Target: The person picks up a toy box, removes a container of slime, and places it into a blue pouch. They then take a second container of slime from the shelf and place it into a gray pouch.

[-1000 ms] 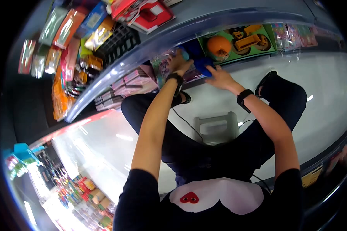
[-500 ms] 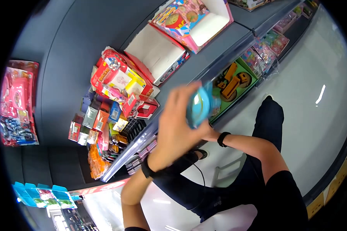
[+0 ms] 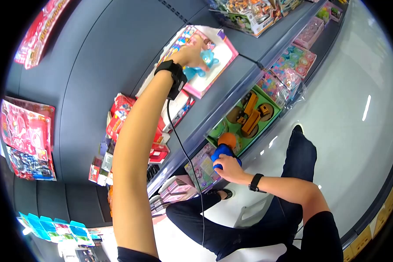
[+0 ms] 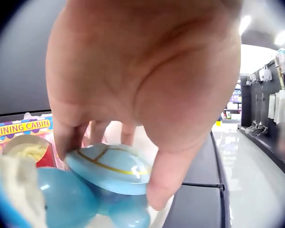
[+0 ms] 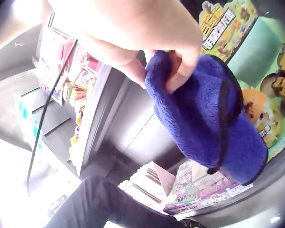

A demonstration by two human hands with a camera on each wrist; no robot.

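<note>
My left hand (image 3: 190, 56) reaches to the upper shelf and holds a shiny light-blue toy (image 4: 111, 166) inside an open display box (image 3: 220, 70). In the left wrist view, thumb and fingers span the toy's domed top, which has gold lines; rounded blue parts stick out below it. Lower down, my right hand (image 3: 229, 168) pinches a blue cloth (image 5: 199, 118) with a dark edging. The cloth hangs in folds beside an orange ball-shaped toy (image 3: 228, 139) in a green display box (image 3: 265, 97).
Yellow toy trucks (image 3: 251, 120) sit in the green box. Red toy boxes (image 3: 159, 153) stand along the upper shelf, left of my reach. A clear shelf edging (image 3: 231, 100) runs between the two levels. A cable (image 3: 190, 161) trails from my left wrist.
My left hand has risen from the lower shelf with the light-blue toy, up into the display box on the upper shelf. My right hand stays low with the blue cloth. The head view has turned.
</note>
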